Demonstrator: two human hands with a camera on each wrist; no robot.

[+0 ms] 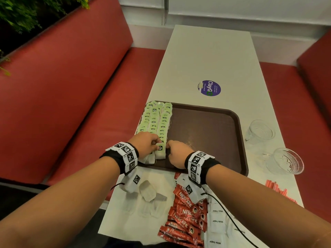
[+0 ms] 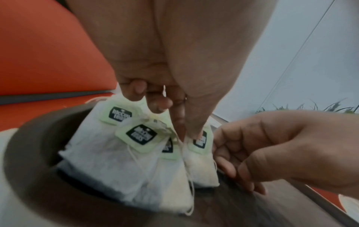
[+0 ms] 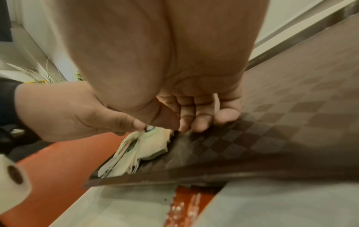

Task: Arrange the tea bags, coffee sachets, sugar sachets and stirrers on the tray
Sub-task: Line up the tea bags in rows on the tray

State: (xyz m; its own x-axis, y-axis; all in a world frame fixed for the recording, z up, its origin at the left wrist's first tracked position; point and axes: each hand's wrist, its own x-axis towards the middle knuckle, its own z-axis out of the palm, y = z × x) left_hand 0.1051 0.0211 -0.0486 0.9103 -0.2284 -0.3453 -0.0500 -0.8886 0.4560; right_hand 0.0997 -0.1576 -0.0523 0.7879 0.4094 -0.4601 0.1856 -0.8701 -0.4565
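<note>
A brown tray (image 1: 206, 126) lies on the white table, with rows of green-tagged tea bags (image 1: 155, 120) along its left side. At the near end of those rows a tea bag (image 1: 160, 153) (image 2: 200, 161) stands on the tray. My left hand (image 1: 148, 143) (image 2: 186, 133) pinches its top by the tag. My right hand (image 1: 174, 149) (image 3: 174, 122) has its fingers bent, tips on the tray, thumb and fingers closing on the bag's right edge. Red coffee sachets (image 1: 188, 215), white sugar sachets (image 1: 217, 221) and orange stirrers (image 1: 275, 188) lie on the table.
Several loose tea bags (image 1: 146, 194) lie on the table near my left forearm. Two glass cups (image 1: 259, 131) (image 1: 286, 160) stand right of the tray. Red benches flank the table. A purple sticker (image 1: 209, 88) lies beyond the tray.
</note>
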